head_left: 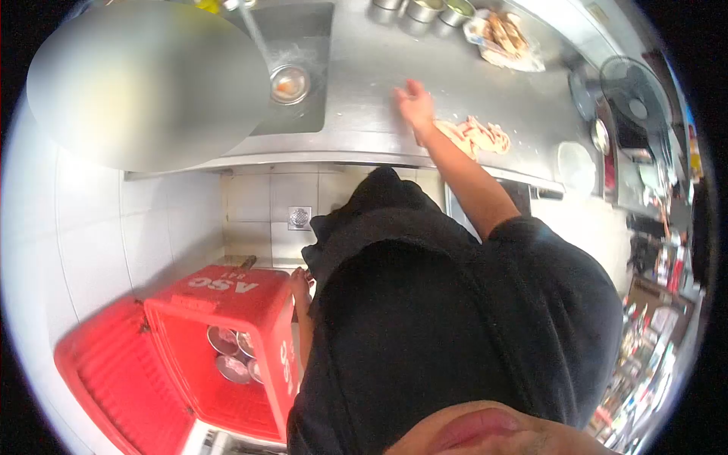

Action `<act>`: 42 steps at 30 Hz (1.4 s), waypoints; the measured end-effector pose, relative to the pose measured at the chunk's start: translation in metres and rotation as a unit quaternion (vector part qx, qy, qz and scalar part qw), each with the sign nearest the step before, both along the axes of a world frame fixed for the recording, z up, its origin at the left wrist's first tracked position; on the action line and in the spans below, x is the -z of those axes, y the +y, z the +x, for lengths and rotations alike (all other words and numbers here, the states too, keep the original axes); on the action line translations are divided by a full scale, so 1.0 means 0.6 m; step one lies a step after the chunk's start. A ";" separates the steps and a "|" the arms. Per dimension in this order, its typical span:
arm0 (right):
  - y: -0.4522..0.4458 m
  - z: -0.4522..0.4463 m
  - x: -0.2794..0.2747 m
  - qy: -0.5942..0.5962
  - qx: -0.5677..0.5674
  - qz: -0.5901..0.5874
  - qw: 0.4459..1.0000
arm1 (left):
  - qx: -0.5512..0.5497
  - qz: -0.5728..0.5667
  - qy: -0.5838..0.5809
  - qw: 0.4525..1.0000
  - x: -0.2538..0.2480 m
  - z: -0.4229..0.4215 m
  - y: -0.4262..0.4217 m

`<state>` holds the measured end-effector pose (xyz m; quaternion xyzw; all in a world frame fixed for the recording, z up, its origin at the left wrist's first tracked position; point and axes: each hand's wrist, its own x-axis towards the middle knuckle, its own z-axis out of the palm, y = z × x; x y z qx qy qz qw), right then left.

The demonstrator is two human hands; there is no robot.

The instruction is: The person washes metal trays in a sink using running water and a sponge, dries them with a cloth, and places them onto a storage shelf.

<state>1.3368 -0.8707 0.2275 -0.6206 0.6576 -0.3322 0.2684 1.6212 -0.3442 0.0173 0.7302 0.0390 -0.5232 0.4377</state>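
My right hand (415, 105) reaches over the steel counter (364, 98) with its fingers apart and nothing in them. Just beside its wrist lies a crumpled pale-pink item (485, 138), perhaps a cloth. Low on the left, my left hand (301, 283) is partly hidden next to the red cooler box (227, 292); its fingers are too small and covered to read. The cooler's lid (125, 371) stands open, and several round metal bowls (221, 339) with pinkish contents show inside. In the sink (311, 42), a round bowl (290, 83) sits under a stream of water.
Several metal containers (423, 9) line the counter's back edge, beside a plastic bag (504, 42) of brownish food. A fan (635, 98) stands at the far right, near a white translucent tub (576, 168). A floor drain (299, 218) lies below the counter. A blurred oval covers the upper left.
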 end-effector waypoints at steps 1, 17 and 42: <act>0.048 -0.052 -0.050 0.002 0.059 -0.017 0.998 | 0.035 0.008 0.005 0.999 0.002 0.001 -0.004; -0.056 0.012 0.034 0.133 0.004 -0.087 0.987 | 0.222 -0.002 -0.020 0.975 -0.090 0.092 -0.242; 0.035 -0.595 -0.169 -0.322 0.134 0.046 0.936 | 0.333 0.062 -0.060 0.939 -0.089 0.087 -0.331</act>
